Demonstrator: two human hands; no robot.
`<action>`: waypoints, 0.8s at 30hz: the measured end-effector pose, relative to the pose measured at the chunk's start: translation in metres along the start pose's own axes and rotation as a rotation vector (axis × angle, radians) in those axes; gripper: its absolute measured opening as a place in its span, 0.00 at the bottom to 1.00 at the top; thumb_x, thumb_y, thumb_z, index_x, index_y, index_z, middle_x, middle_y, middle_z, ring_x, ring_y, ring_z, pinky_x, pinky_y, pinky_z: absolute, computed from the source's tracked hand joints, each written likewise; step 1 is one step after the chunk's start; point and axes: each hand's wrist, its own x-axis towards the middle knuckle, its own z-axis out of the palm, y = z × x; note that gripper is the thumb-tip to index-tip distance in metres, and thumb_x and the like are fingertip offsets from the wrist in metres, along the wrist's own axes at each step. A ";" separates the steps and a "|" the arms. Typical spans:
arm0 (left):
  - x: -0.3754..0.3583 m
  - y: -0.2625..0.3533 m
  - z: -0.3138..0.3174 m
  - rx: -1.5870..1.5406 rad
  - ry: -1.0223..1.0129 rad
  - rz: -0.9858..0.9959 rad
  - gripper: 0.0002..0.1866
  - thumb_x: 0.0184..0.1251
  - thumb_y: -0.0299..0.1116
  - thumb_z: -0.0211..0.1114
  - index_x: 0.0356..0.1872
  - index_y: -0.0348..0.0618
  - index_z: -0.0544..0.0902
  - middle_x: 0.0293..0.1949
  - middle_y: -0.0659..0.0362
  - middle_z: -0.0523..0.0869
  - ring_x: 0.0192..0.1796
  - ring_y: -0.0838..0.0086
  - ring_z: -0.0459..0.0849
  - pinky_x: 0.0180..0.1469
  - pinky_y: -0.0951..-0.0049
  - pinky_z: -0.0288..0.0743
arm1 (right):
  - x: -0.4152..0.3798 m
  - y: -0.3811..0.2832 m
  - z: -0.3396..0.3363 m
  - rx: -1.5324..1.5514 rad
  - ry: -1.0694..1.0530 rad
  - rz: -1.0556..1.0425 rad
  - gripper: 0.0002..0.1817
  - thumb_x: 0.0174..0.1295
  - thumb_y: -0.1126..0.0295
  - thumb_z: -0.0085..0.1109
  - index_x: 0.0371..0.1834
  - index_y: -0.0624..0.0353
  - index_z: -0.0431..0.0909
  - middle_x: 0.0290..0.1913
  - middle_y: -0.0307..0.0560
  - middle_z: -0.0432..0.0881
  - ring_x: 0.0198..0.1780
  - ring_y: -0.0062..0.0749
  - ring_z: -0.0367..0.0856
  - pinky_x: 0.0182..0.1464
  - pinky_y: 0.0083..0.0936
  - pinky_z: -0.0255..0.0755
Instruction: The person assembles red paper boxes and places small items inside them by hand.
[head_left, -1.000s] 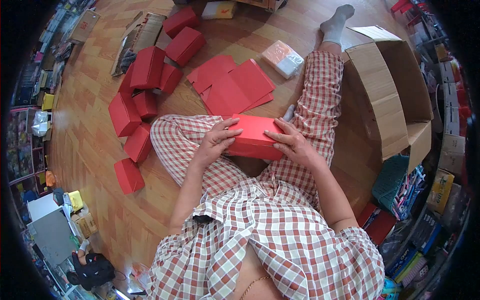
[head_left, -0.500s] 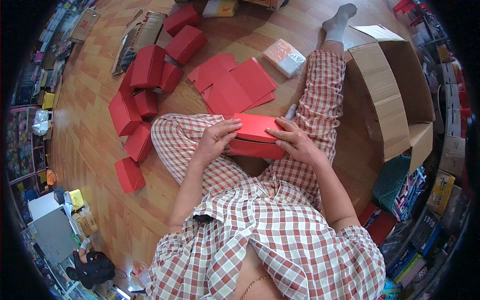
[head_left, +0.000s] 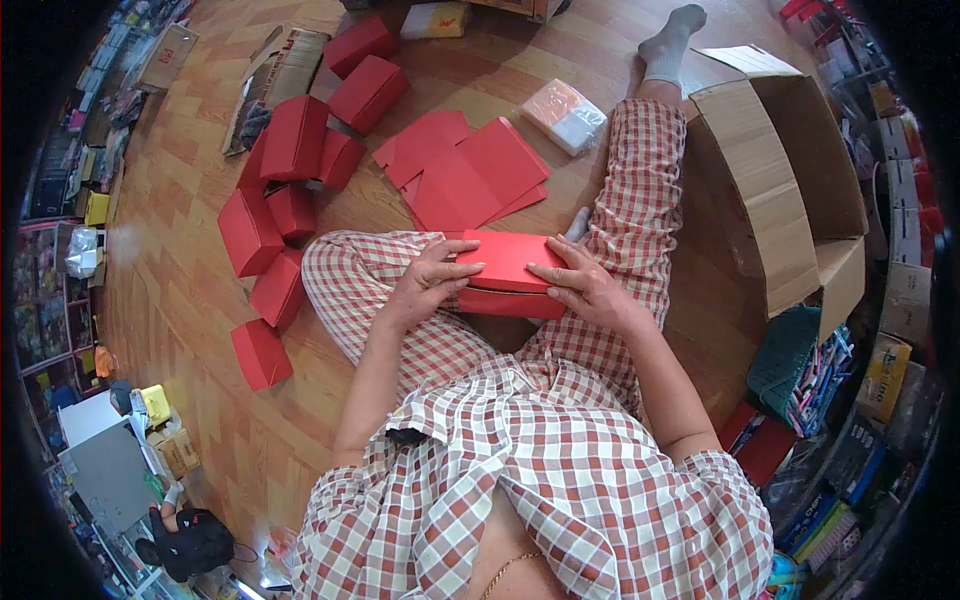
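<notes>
A red cardboard box point(head_left: 505, 262) rests between my legs with its lid folded over, and a thin dark gap runs along the lid's near edge. My left hand point(head_left: 428, 283) grips the box's left end, fingertips on the lid. At the right end my right hand point(head_left: 585, 285) holds it the same way, its fingers lying across the lid and side. Just beyond the box, flat red cardboard sheets point(head_left: 480, 175) lie overlapping on the floor. Several folded red boxes point(head_left: 250, 232) are heaped to the left, one standing apart point(head_left: 261, 355).
A large open carton point(head_left: 765, 190) stands to the right of my outstretched leg. Near it is a teal basket point(head_left: 785, 365) of pens. A plastic-wrapped pack point(head_left: 563, 116) lies past the sheets. At lower left a person in black point(head_left: 190, 542) sits by a grey table point(head_left: 110, 475).
The box has tilted slightly, showing more of its lid top. My right fingers have shifted a little on the lid. Both hands stay on the box.
</notes>
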 end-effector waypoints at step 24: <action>0.024 -0.028 0.007 -0.027 0.223 0.021 0.14 0.63 0.24 0.61 0.48 0.46 0.85 0.55 0.59 0.82 0.64 0.65 0.71 0.66 0.65 0.62 | 0.047 0.043 0.004 0.186 0.157 -0.084 0.17 0.61 0.74 0.57 0.54 0.52 0.81 0.60 0.52 0.75 0.65 0.46 0.69 0.65 0.35 0.66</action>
